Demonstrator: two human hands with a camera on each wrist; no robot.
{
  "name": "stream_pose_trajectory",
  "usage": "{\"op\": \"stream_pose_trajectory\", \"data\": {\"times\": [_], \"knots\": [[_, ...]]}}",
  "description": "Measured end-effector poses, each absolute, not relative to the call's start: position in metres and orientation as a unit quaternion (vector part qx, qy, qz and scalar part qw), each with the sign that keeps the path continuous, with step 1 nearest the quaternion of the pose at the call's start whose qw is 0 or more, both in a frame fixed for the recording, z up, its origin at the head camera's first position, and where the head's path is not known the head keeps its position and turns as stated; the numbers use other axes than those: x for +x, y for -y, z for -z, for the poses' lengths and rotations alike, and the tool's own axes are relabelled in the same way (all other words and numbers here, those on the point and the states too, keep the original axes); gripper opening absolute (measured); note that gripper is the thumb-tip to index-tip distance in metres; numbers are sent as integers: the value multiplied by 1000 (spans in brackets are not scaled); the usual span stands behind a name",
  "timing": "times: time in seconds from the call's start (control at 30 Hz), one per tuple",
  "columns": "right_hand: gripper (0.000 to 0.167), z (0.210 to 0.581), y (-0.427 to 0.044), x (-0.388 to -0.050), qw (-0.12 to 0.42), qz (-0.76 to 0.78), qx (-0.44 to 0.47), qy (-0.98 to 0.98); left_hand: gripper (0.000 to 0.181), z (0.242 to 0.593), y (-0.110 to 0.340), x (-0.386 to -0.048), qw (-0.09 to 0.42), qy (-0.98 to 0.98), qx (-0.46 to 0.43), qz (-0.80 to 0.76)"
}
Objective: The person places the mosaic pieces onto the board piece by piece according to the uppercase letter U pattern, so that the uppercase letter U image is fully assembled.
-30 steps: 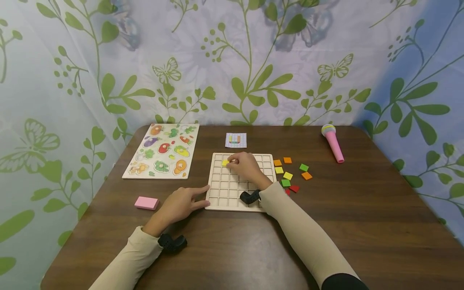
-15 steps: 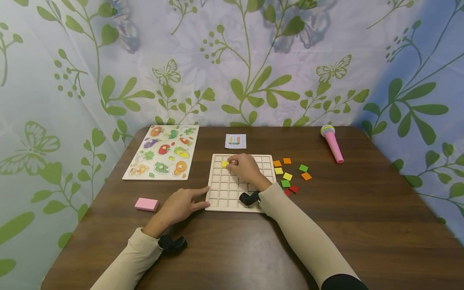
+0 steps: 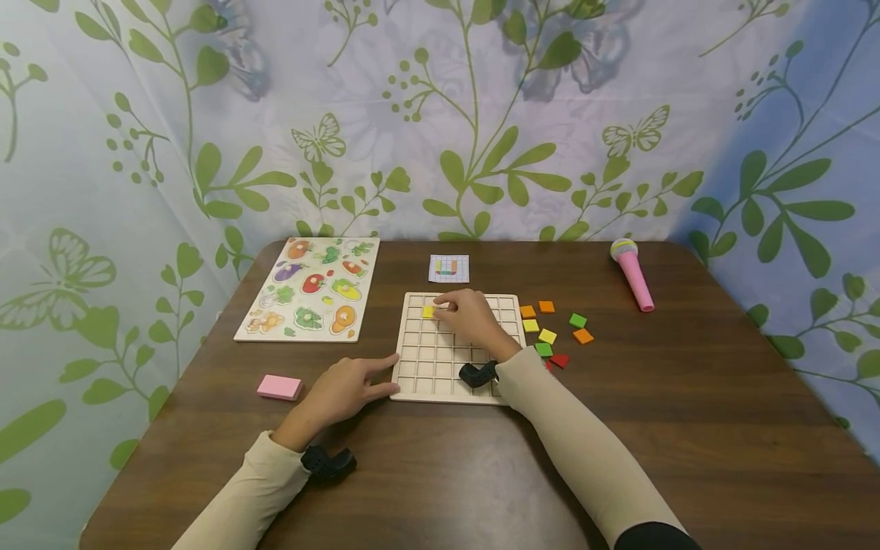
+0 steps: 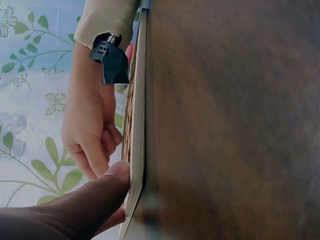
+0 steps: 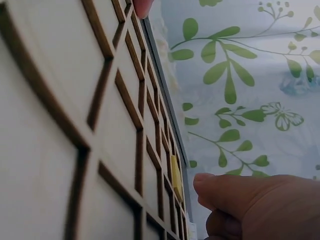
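Hands (image 3: 470,319) barely moved; sleeve (image 3: 560,412) partly hides red tile (image 3: 548,366).

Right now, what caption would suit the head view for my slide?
Left hand touches a wooden grid board; right hand over it, beside a yellow square tile.

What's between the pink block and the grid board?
The left hand, touching the grid board at its left edge; the head view shows it.
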State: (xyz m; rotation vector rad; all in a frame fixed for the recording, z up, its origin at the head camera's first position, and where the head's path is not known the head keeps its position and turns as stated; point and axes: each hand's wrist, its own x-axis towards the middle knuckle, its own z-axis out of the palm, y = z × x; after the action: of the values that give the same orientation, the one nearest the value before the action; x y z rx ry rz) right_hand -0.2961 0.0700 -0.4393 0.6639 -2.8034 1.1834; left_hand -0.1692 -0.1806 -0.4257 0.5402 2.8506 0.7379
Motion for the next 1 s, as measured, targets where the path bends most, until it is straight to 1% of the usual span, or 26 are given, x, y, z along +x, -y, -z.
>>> {"op": "stream_pose_trajectory", "data": {"times": [0.27,0.43,0.8,1.0], "knots": [[31,420,-80,-291,27,-381,232,895,60,425,180,-170,74,-950,176,-247],[29,407,-100,-283,42,-384,232,893,60,426,180,-169,72,-950,177,-249],[21,403,-178,-261,100,-347,227,904,59,426,180,-168,67,-949,183,-247],[22,411,-226,-247,105,-314,191,924,58,424,180,-167,67,-951,178,-244]]}}
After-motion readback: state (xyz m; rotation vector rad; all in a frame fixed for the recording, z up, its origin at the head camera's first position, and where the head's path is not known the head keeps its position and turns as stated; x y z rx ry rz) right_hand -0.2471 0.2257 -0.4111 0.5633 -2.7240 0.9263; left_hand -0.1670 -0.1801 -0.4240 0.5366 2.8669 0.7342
